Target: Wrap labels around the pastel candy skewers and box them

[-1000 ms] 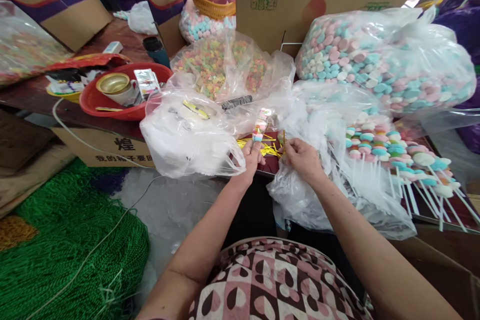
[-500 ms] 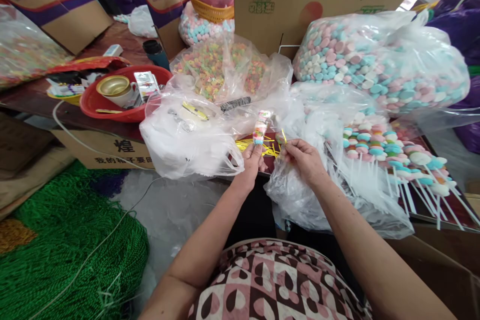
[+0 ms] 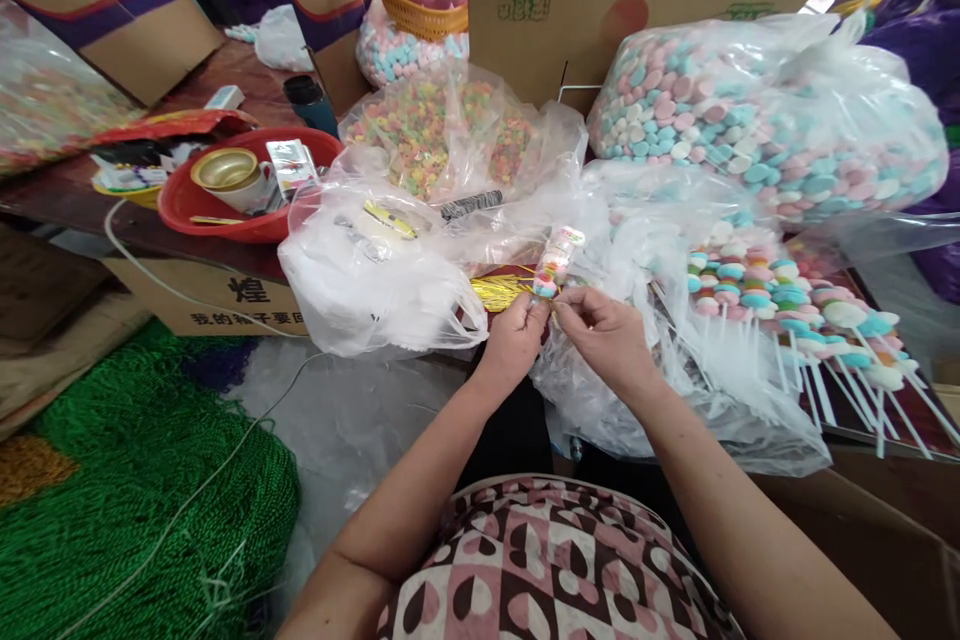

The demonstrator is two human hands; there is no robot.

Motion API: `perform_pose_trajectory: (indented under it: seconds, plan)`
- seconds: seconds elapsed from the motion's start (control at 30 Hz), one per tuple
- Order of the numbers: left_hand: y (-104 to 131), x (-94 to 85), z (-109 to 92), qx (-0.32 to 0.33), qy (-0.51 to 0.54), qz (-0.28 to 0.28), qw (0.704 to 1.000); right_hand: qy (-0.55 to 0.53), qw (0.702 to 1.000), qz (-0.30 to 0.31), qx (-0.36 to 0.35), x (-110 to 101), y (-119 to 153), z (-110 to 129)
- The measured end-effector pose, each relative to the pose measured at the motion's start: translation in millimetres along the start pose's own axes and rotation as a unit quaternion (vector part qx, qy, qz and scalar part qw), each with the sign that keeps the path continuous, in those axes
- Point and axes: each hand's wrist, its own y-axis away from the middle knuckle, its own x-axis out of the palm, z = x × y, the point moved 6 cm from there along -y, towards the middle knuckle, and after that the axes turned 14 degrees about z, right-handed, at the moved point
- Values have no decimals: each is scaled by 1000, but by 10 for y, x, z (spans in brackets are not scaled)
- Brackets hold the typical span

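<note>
"How do we hold the candy (image 3: 556, 262)?"

"Our left hand (image 3: 516, 332) clamps its lower end; our right hand (image 3: 598, 328) pinches a thin gold tie (image 3: 555, 298) there."

"Its wrap?"

"Clear, glossy film over round, stacked pieces, near a crinkled bag (image 3: 382, 290)."

- My top (image 3: 555, 570): pink, brown and cream checks, patterned with hearts
- Beyond my top: black trousers (image 3: 508, 430)
- Beside my top: my forearms (image 3: 420, 485), bare

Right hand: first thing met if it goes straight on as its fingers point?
Likely the left hand, at the lower end of the wrapped marshmallow stack it holds; depth between them is hard to judge.
</note>
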Motion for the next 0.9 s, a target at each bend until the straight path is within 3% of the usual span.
perform_pose_trajectory:
  seconds: [0.1,0.23,0.37,0.47,0.57,0.7,0.9]
  plan:
    - [32,55,-121,12,-91,19,996,115,993,-30,-21,-4,26,118]
    - [37,85,-189,56,-80,6,995,170,984,-50,-27,-22,40,150]
    - [7,139,-80,32,56,5,998,102,994,-42,-12,-38,83,123]
    - [13,212,-44,-7,218,16,976,-22,999,-33,8,-47,128,38]
    - [55,321,-97,-49,307,73,948,-122,991,-27,37,-50,168,-78]
    - [134,414,-179,-78,344,167,921,-194,980,-3,55,-59,204,-156]
    - [304,550,-178,-180,341,336,859,-266,957,116,24,-128,273,-95]
